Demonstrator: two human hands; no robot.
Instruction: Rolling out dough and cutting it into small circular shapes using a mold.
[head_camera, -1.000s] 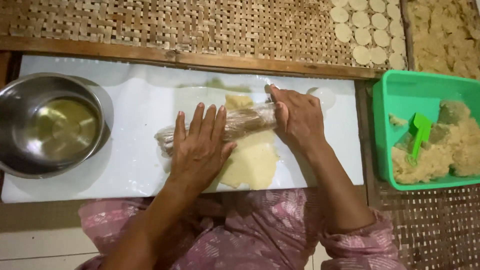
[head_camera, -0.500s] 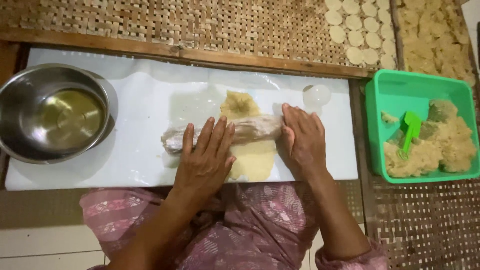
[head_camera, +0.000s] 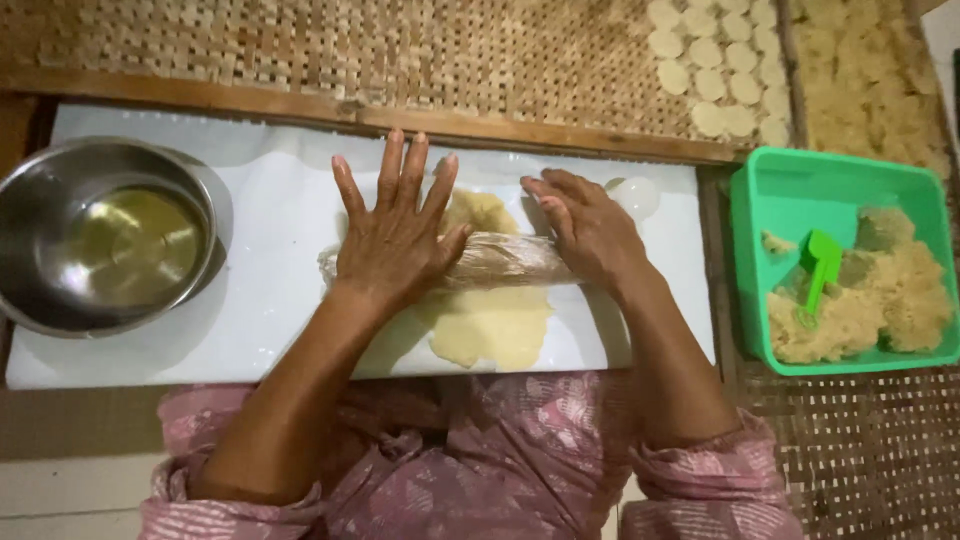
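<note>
Nearest is the lap in pink patterned cloth (head_camera: 480, 480), then the white surface (head_camera: 280, 300) with a flattened yellow dough sheet (head_camera: 490, 325) on it. The wrapped roller (head_camera: 505, 260) lies across the dough, lengthwise left to right. Left hand (head_camera: 395, 235) is flat on the roller's left part, fingers spread and pointing away, nothing gripped. Right hand (head_camera: 590, 230) presses its right end, palm down, fingers loosely curved over it. Steel bowl (head_camera: 105, 235) with yellowish liquid sits off to the left, green tub (head_camera: 845, 265) of crumbly dough with a green scoop (head_camera: 818, 275) to the right. Farther back, a woven mat (head_camera: 400, 50) with small dough rounds (head_camera: 720, 70). Compared with half a second ago, both hands and the roller sit farther up the dough.
</note>
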